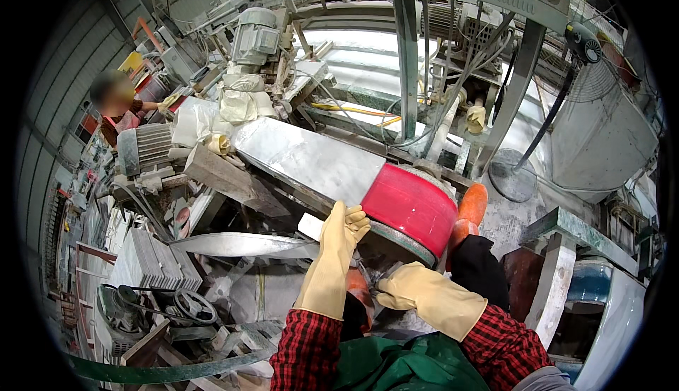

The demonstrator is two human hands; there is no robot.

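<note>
In a cream rubber glove, my left hand (pixel 341 239) is raised beside the near edge of a belt machine, its fingers curled. A small white block (pixel 310 226) shows just left of the hand; whether I touch it cannot be seen. The machine carries a red belt (pixel 412 205) around its rounded right end and a flat grey-white surface (pixel 311 156) further left. My right hand (pixel 417 293), gloved alike, hangs lower and nearer to me, below the belt's end. Its fingers bend inward, and their inner side is hidden.
Orange boots (pixel 472 206) stand close to the machine's end. At the far left is another person (pixel 119 112). A motor (pixel 256 35) sits beyond the belt; a handwheel (pixel 195 307) and a stack of grey slabs (pixel 155 260) are at left. A green metal post (pixel 406 66) rises behind.
</note>
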